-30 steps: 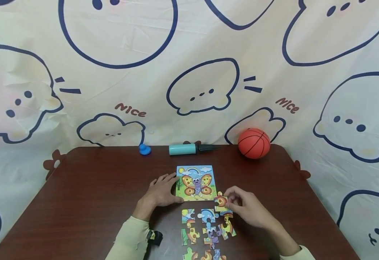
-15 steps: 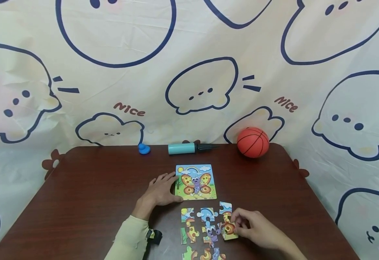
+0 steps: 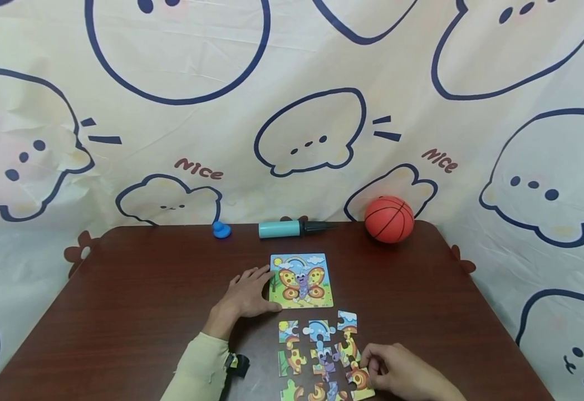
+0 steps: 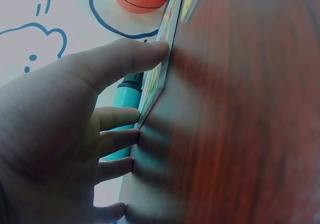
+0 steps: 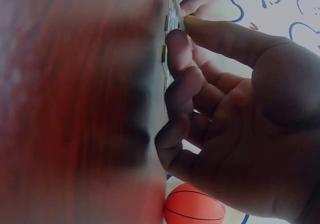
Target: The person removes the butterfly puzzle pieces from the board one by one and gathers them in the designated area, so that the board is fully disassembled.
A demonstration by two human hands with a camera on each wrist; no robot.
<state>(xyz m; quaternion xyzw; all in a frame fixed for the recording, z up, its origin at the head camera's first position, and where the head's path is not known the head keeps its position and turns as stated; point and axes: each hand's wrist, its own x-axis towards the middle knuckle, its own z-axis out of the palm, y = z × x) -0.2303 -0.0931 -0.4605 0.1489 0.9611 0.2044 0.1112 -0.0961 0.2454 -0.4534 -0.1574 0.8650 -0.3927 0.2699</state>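
Observation:
My left hand (image 3: 244,295) rests on the table with fingers spread, its thumb and fingertips touching the left edge of a square butterfly puzzle board (image 3: 302,281). In the left wrist view the thumb (image 4: 135,57) lies against the board's edge. Nearer to me, my right hand (image 3: 407,368) pinches a puzzle piece (image 3: 359,380) with an orange swirl between thumb and curled index finger, low at the right of the loose pieces. Just above that piece lies a yellow wing piece (image 3: 348,351), and a purple butterfly piece (image 3: 325,359) lies to its left.
Several other loose pieces, among them a rainbow piece (image 3: 319,331) and a sky piece (image 3: 347,321), lie in rough rows below the board. Along the table's (image 3: 161,301) far edge are a small blue toy (image 3: 221,229), a teal hand pump (image 3: 279,229) and a red basketball (image 3: 389,219).
My right hand has carried the orange swirl piece from beside the board's lower right corner toward me, to below the yellow wing piece. My left hand stays in place.

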